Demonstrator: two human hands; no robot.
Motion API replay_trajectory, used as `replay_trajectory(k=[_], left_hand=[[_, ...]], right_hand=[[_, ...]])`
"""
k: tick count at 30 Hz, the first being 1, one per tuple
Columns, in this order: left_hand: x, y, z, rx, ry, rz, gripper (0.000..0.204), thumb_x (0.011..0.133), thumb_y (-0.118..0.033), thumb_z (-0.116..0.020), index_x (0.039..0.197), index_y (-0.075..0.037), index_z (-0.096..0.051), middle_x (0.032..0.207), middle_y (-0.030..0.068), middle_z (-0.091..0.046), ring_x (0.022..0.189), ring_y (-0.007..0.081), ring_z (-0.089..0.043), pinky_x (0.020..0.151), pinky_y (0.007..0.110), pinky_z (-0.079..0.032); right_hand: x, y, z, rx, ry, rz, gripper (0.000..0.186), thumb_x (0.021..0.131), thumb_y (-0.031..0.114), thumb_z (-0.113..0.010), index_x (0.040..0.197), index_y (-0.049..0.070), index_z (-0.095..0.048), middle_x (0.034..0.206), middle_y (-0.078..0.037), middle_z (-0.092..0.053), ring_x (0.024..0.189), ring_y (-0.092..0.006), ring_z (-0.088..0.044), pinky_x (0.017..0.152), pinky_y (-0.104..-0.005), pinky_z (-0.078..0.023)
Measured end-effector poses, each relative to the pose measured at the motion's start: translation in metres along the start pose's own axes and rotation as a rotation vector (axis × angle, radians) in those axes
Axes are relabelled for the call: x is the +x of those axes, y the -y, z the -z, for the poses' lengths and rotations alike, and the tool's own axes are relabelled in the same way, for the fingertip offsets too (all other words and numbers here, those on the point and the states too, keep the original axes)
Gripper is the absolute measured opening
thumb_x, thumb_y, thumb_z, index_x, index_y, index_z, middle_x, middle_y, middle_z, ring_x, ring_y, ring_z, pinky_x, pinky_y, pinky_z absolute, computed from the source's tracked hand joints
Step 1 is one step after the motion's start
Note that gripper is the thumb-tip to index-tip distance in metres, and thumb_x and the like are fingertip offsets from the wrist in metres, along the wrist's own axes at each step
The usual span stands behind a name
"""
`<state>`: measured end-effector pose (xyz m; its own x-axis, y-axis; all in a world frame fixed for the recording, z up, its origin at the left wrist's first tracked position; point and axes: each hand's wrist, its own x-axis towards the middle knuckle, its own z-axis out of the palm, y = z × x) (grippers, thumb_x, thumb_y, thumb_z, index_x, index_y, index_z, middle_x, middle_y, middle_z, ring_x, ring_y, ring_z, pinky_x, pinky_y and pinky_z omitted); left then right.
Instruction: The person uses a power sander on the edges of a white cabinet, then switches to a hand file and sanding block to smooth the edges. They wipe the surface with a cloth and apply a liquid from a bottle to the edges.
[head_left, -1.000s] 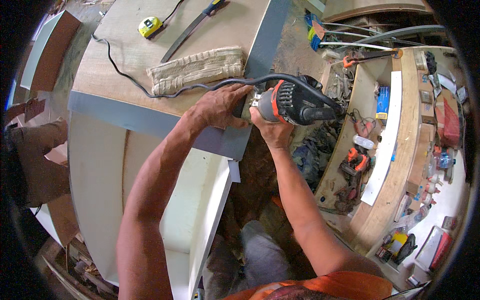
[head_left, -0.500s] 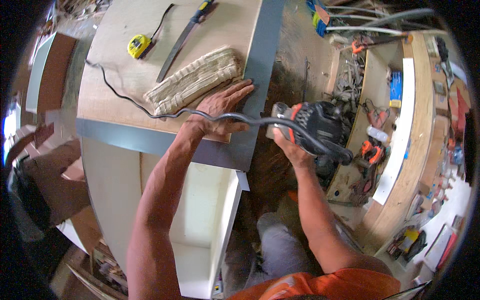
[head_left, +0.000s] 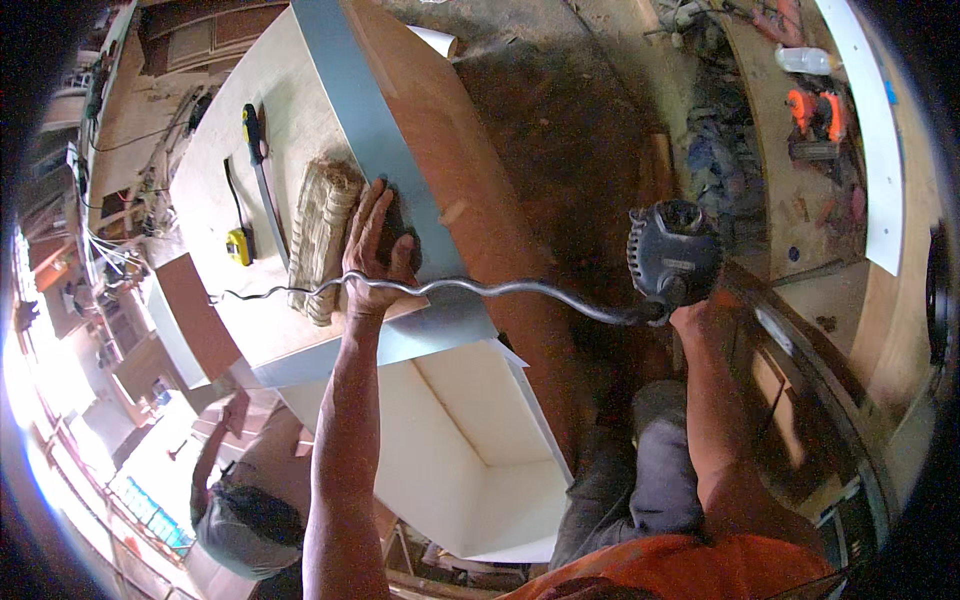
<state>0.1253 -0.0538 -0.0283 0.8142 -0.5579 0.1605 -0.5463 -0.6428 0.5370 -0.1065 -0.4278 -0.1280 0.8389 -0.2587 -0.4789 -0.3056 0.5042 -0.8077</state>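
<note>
My left hand (head_left: 375, 255) lies flat with fingers spread on the corner of a pale wooden panel (head_left: 300, 110), partly over its grey edge strip (head_left: 375, 130). Beside it rests a beige, ribbed bundle of cloth (head_left: 322, 240). A black power tool, apparently a router (head_left: 675, 252), is in my right hand (head_left: 698, 315), held off to the right of the panel; its body hides most of my fingers and its underside. From the tool a black cord (head_left: 520, 288) runs left across my left hand. Farther left lie a file (head_left: 268, 190) with a black-and-yellow handle and a yellow tape measure (head_left: 238, 247).
Under the panel is a white open cabinet box (head_left: 450, 440). At lower left another person (head_left: 250, 520) bends close by. On the right, a wooden bench (head_left: 800, 215) carries an orange-and-black tool (head_left: 815, 115) and a clear bottle (head_left: 808, 60). Scraps litter the floor between.
The view has turned, so the panel and its items appear tilted and shifted left. My right hand has carried the router away from the panel's edge. My left hand stays flat by the cloth.
</note>
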Motion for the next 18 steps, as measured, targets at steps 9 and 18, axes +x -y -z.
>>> replay_trajectory(k=[9, 18], left_hand=[[-0.006, -0.005, 0.002, 0.016, -0.043, 0.009, 0.063, 0.091, -0.037, -0.06, 0.139, 0.002, -0.049, 0.145, 0.0264, -0.045, 0.134, 0.0428, -0.045, 0.111, 0.049, -0.037], [-0.013, -0.001, 0.0, 0.032, -0.044, 0.086, 0.054, 0.092, -0.028, -0.057, 0.137, 0.002, -0.05, 0.14, 0.0256, -0.051, 0.129, 0.0438, -0.048, 0.109, 0.048, -0.039]], right_hand=[[0.0, 0.026, -0.04, -1.018, 0.033, 0.436, 0.074, 0.069, 0.028, -0.084, 0.133, 0.009, -0.051, 0.124, -0.011, -0.063, 0.114, -0.0284, -0.061, 0.099, -0.0434, -0.05], [0.058, 0.113, -0.128, -1.272, 0.051, 0.867, 0.029, 0.078, 0.025, -0.076, 0.104, 0.013, -0.072, 0.106, -0.004, -0.072, 0.103, -0.0231, -0.067, 0.096, -0.0413, -0.049]])
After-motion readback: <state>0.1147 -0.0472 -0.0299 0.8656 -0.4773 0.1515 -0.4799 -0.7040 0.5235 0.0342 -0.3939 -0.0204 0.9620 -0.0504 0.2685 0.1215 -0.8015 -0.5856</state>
